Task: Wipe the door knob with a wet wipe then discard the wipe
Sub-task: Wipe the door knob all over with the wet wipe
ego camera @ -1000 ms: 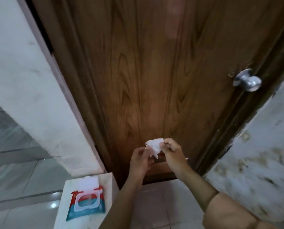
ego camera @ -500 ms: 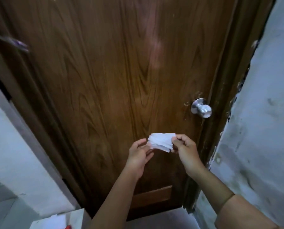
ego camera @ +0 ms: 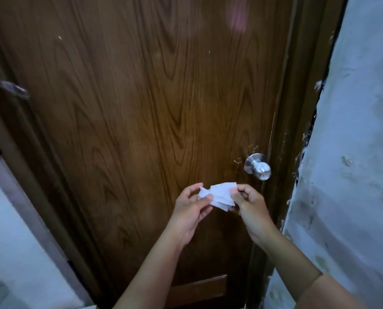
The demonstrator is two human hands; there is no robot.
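A round silver door knob (ego camera: pixel 258 167) sticks out of the brown wooden door (ego camera: pixel 141 121) near its right edge. Just below and left of the knob I hold a crumpled white wet wipe (ego camera: pixel 219 195) between both hands. My left hand (ego camera: pixel 191 210) pinches the wipe's left end. My right hand (ego camera: pixel 250 207) grips its right end, a short way under the knob. The wipe does not touch the knob.
A dark door frame (ego camera: pixel 297 130) runs down the right side, with a stained white wall (ego camera: pixel 353 175) beyond it. Another white wall (ego camera: pixel 12 230) stands at the lower left. A dark hinge-like piece (ego camera: pixel 10 88) shows at the door's left edge.
The view has tilted up from the floor and the wipes pack to the door. Both hands have risen with the wipe and spread it, now close under the knob.
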